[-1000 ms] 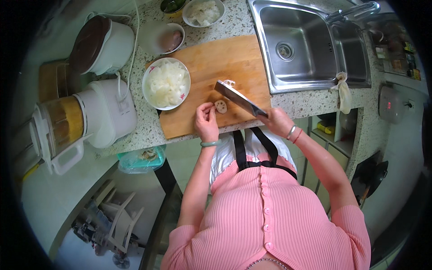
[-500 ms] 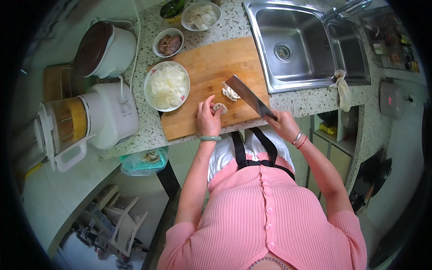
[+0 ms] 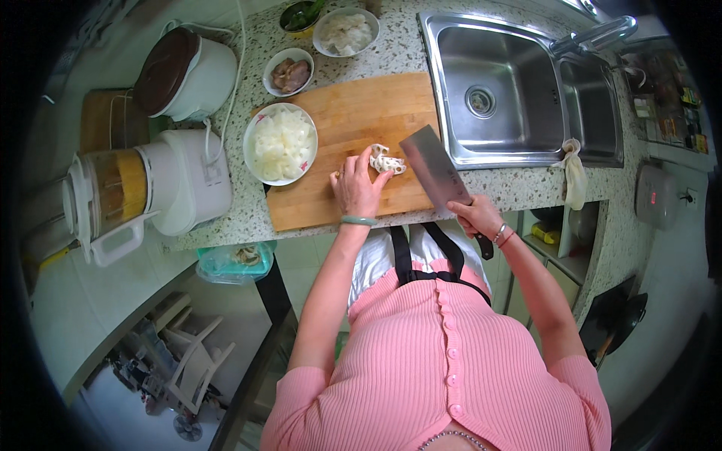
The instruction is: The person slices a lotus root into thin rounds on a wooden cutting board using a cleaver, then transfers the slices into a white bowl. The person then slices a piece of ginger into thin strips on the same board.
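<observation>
My left hand (image 3: 356,188) is over the wooden cutting board (image 3: 338,109), thumb and forefinger closed around a small cluster of white lotus root slices (image 3: 389,163) with holes in them. The other fingers curl down toward the board and partly hide the cluster's near side. My right hand (image 3: 479,216) grips the dark handle of a cleaver (image 3: 435,169). Its broad blade slants up and left past the board's right edge, the flat side showing, apart from the slices. Left of my left hand, a white bowl (image 3: 250,159) holds a heap of pale thin slices.
Behind the board stand a small bowl of raw meat (image 3: 291,75), a bowl of whitish food (image 3: 346,34) and a bowl with greens (image 3: 302,15). A steel sink (image 3: 492,68) lies to the right. Left are a rice cooker (image 3: 203,75) and a blender-like machine (image 3: 184,180).
My left hand has moved up and right, bringing its loose slice to the others. The cleaver has swung off the slices to the right, and its blade has turned flat side up.
</observation>
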The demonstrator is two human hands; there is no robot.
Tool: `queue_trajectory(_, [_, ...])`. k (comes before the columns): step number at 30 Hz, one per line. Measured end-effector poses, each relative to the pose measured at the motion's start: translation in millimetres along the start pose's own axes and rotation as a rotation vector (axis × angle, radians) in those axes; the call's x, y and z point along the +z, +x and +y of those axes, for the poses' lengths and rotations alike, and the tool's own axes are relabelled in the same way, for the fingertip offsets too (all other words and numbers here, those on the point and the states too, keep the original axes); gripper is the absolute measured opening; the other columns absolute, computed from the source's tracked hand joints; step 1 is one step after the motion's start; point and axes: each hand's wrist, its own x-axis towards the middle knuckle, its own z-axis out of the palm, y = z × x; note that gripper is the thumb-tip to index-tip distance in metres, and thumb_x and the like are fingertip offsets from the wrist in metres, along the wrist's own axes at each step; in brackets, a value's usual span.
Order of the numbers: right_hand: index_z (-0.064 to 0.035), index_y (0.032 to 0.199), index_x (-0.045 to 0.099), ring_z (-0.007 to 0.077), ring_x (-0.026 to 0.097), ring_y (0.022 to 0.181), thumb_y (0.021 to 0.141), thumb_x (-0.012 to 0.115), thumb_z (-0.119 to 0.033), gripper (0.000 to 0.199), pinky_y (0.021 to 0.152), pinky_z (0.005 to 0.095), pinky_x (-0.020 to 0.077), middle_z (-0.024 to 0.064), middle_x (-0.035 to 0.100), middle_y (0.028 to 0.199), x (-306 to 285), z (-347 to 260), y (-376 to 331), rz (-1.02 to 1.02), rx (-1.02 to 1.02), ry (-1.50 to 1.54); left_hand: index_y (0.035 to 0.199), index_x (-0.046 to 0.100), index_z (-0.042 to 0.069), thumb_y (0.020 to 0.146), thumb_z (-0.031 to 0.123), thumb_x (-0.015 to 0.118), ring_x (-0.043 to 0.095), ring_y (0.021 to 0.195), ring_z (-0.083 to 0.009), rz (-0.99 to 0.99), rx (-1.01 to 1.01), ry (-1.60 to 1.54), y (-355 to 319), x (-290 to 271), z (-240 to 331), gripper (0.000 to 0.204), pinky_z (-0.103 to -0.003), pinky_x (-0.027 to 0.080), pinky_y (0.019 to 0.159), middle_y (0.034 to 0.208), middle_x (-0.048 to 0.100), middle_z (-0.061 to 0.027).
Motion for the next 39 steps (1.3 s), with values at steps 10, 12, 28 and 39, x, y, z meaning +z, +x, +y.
queue_trajectory(10, [-0.0044,0.066,0.05,0.0097,0.041,0.038,0.095,0.063,-0.025,0.038,0.036,0.0296,0.0367,0.0009,0.045,0.05,26.3,-19.9,24.5,-0.219,-0.03,-0.002,0.114,0.067,0.006,0.075,0.007,0.077,0.063,0.091,-0.0304,-0.006,-0.093,-0.413,16.0,9.9,-13.7,0.04,-0.038,0.051,0.081,0.104,0.061,-0.0115])
queue_trajectory(12, [-0.0045,0.067,0.05,0.0096,0.042,0.039,0.095,0.063,-0.025,0.038,0.036,0.0297,0.0375,0.0008,0.045,0.05,32.5,-35.3,22.3,-0.241,-0.029,-0.027,0.113,0.067,0.006,0.076,0.006,0.077,0.063,0.091,-0.0303,0.001,-0.141,-0.458,17.0,2.6,-21.3,0.038,-0.037,0.052,0.081,0.102,0.062,-0.0118])
queue_trajectory(28, [0.0033,0.08,0.055,0.0128,0.048,0.04,0.096,0.055,-0.02,0.029,0.039,0.0314,0.0432,0.0027,0.048,0.054,150.3,-157.4,30.0,-0.408,-0.238,-0.232,0.118,0.07,0.014,0.083,0.008,0.072,0.047,0.07,-0.0084,0.306,-0.273,-0.429,41.5,-127.1,-117.4,0.035,-0.024,0.045,0.067,0.096,0.06,-0.0004])
queue_trajectory(39, [0.0051,0.086,0.059,0.013,0.053,0.043,0.096,0.056,-0.021,0.028,0.041,0.031,0.0436,0.0045,0.051,0.054,129.7,-141.6,25.2,-0.15,-0.272,-0.324,0.12,0.066,0.012,0.094,0.011,0.06,0.054,0.111,-0.0274,0.379,-0.194,-0.417,58.8,-106.9,-156.0,0.027,-0.036,0.047,0.091,0.123,0.056,-0.0135])
